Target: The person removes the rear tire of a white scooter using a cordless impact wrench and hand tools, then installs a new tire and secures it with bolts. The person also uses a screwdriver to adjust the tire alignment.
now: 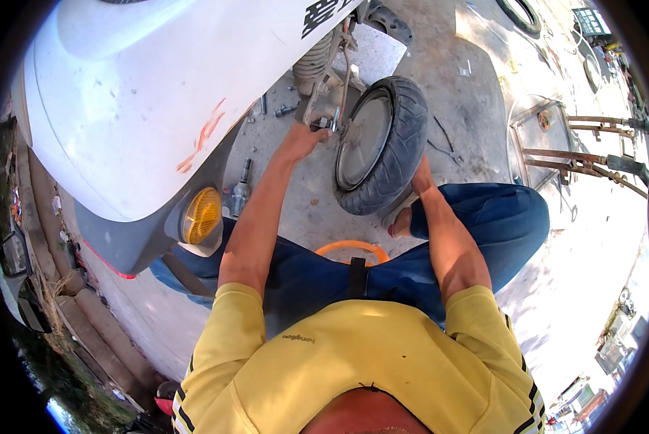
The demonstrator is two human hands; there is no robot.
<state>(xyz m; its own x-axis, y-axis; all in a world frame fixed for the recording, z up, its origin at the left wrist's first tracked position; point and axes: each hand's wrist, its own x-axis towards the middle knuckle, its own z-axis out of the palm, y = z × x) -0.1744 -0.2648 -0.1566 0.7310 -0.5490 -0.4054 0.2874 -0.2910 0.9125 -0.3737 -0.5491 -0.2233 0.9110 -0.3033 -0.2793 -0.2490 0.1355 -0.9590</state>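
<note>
A scooter wheel with a black tyre (405,145) and a grey hub (365,142) stands tilted on the ground in front of me. Its axle side is close to the scooter's suspension, where a coil spring (314,64) and a rusty metal arm (347,65) hang down. My left hand (304,139) is beside the hub with its fingers closed at a shiny metal part (335,118); what exactly lies in them I cannot make out. Against the right side of the tyre is my right hand (422,176), its fingers hidden behind the rubber.
The white scooter body (151,87) with an orange lamp (202,215) fills the left. An impact tool (240,194) and a socket (287,109) lie near my left arm. Pliers (451,153) lie right of the wheel. Beyond is a rusty metal frame (570,155). An orange ring (353,246) is between my legs.
</note>
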